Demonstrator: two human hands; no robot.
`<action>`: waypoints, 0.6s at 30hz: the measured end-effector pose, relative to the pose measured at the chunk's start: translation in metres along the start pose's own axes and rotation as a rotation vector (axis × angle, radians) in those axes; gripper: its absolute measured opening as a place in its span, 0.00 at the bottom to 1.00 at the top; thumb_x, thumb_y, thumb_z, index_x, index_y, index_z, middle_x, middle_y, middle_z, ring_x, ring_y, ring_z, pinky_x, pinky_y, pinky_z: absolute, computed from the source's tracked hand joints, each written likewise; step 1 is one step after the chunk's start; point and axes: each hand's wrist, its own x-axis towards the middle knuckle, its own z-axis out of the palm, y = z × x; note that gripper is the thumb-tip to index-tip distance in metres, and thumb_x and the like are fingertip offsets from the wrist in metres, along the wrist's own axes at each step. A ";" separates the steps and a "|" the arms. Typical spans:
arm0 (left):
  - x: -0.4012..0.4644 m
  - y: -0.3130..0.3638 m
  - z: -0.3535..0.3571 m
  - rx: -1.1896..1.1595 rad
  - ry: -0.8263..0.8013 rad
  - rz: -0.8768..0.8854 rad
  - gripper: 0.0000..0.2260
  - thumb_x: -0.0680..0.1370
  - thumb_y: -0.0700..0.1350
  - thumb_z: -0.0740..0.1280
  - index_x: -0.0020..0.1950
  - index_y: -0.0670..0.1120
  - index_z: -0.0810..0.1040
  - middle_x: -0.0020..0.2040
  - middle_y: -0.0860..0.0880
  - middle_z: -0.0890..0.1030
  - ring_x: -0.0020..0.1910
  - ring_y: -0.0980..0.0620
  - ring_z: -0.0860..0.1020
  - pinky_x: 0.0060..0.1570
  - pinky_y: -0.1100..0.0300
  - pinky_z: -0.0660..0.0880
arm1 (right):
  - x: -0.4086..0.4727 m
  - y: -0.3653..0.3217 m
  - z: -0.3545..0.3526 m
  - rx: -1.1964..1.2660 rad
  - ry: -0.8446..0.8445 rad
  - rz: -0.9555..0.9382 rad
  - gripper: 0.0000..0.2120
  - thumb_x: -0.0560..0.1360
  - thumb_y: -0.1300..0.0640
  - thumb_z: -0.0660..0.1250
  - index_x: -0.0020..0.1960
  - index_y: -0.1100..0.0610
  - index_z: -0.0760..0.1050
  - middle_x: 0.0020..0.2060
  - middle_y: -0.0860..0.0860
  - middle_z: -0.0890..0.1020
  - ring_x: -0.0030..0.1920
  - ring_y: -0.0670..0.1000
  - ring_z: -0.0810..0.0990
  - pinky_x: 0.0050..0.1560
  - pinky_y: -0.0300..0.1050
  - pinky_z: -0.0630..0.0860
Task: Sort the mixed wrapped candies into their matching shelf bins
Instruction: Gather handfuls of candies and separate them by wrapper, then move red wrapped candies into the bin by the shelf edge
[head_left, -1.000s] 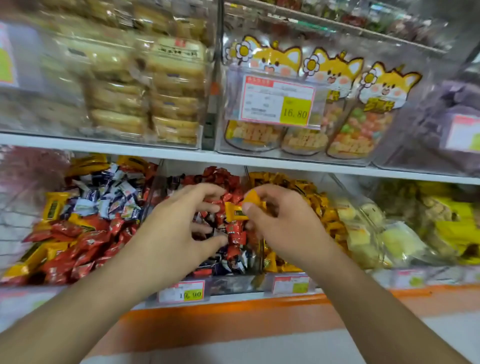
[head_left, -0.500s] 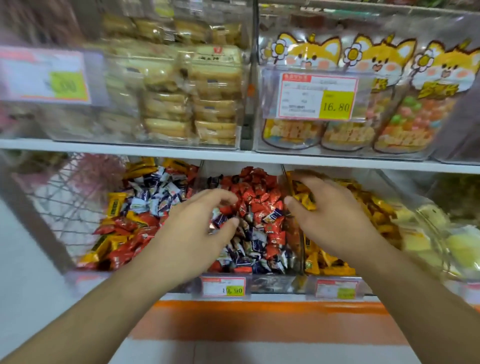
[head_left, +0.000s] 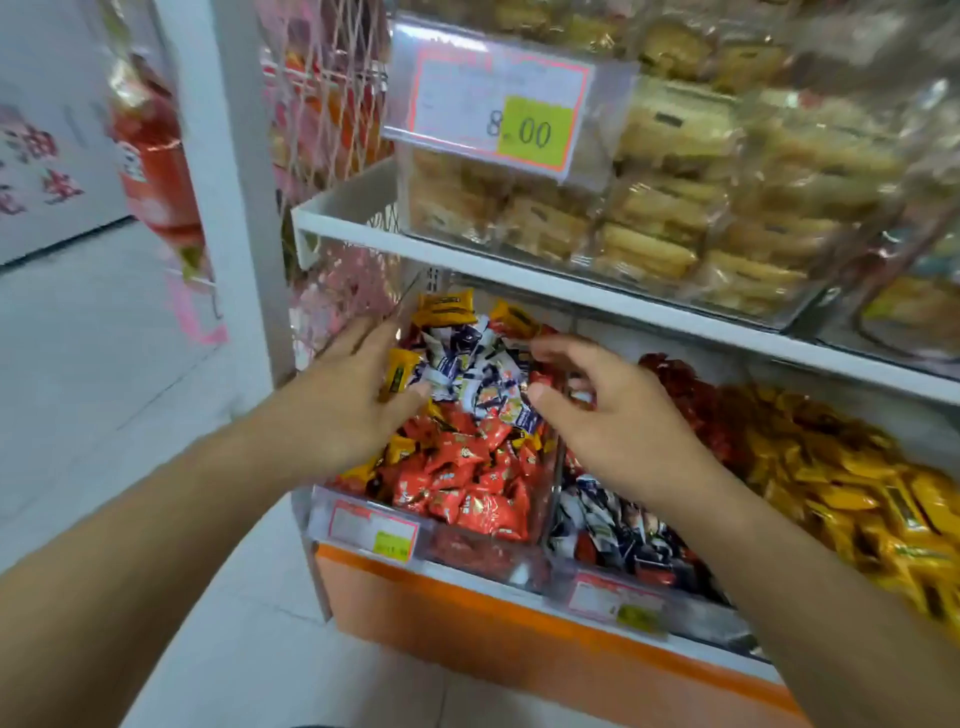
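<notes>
The left hand (head_left: 337, 402) reaches into the leftmost clear bin (head_left: 467, 551) on the lower shelf, fingers straight and spread, its thumb lying against the pile beside a yellow-wrapped candy (head_left: 399, 368); it holds nothing that can be made out. The right hand (head_left: 618, 421) hovers over the same bin's right side, fingers loosely curled above the heap, and whether a fingertip pinches a wrapper cannot be told through the blur.

Between the two hands lies a cluster of white-and-blue wrapped candies (head_left: 470, 364), with a few yellow ones at the back of the bin. In front of them the bin is filled mostly with red wrapped candies (head_left: 467, 478).

The next bin (head_left: 613, 582) to the right holds white-and-blue wrappers at the front and red ones behind, partly hidden by the right forearm. Further right sits a bin heaped with yellow candies (head_left: 841, 483).

Small price tags hang on the bin fronts above an orange shelf edge (head_left: 519, 654). On the upper shelf (head_left: 467, 249) a clear box holds wrapped pastries (head_left: 665, 208) behind a price card (head_left: 498, 98) reading 8.00.
</notes>
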 end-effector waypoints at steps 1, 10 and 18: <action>0.000 -0.004 0.003 -0.009 -0.039 -0.023 0.38 0.80 0.66 0.58 0.83 0.55 0.44 0.83 0.48 0.52 0.82 0.49 0.52 0.78 0.54 0.51 | 0.015 -0.007 0.008 -0.005 -0.008 -0.006 0.21 0.83 0.43 0.66 0.75 0.38 0.70 0.57 0.45 0.83 0.47 0.51 0.82 0.54 0.48 0.79; 0.010 -0.008 0.012 -0.143 -0.102 -0.067 0.44 0.80 0.66 0.59 0.83 0.48 0.37 0.84 0.48 0.43 0.82 0.50 0.49 0.78 0.57 0.50 | 0.166 -0.023 0.084 -0.224 -0.121 -0.065 0.22 0.83 0.45 0.61 0.76 0.41 0.68 0.70 0.47 0.78 0.60 0.52 0.82 0.57 0.49 0.80; 0.010 -0.008 0.007 -0.173 -0.155 -0.059 0.44 0.81 0.66 0.59 0.82 0.48 0.34 0.84 0.50 0.38 0.82 0.50 0.47 0.76 0.59 0.52 | 0.165 -0.032 0.080 -0.205 -0.143 -0.076 0.11 0.79 0.52 0.73 0.61 0.47 0.81 0.47 0.42 0.82 0.45 0.42 0.81 0.33 0.32 0.72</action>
